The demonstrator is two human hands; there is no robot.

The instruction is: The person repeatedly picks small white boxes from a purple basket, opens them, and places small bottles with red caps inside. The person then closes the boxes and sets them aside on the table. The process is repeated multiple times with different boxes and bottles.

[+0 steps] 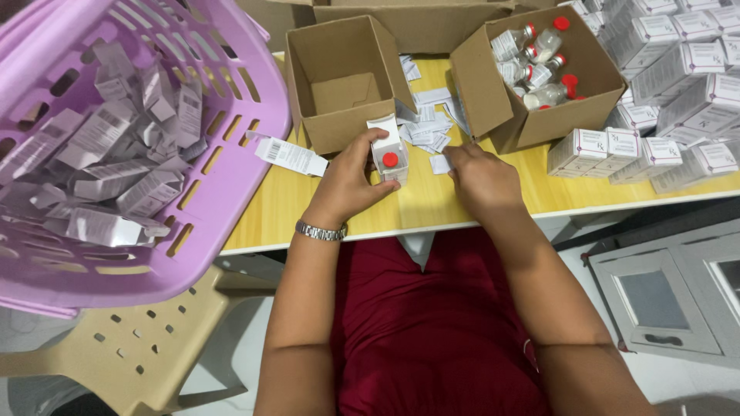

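My left hand (351, 181) grips a small white carton (389, 154) with its flap open, and a red-capped vial (391, 160) sits in its mouth. My right hand (479, 176) rests flat on the yellow table (432, 204), with its fingers on a folded white paper leaflet (440, 163). More leaflets (428, 123) lie in a loose pile just beyond both hands. A metal watch is on my left wrist.
An empty brown cardboard box (339, 81) stands behind my left hand. Another box (539, 77) at the right holds several red-capped vials. Filled white cartons (671, 85) are stacked at the far right. A purple basket (116, 146) of flat cartons sits on a beige chair (146, 347). One flat carton (289, 156) lies on the table.
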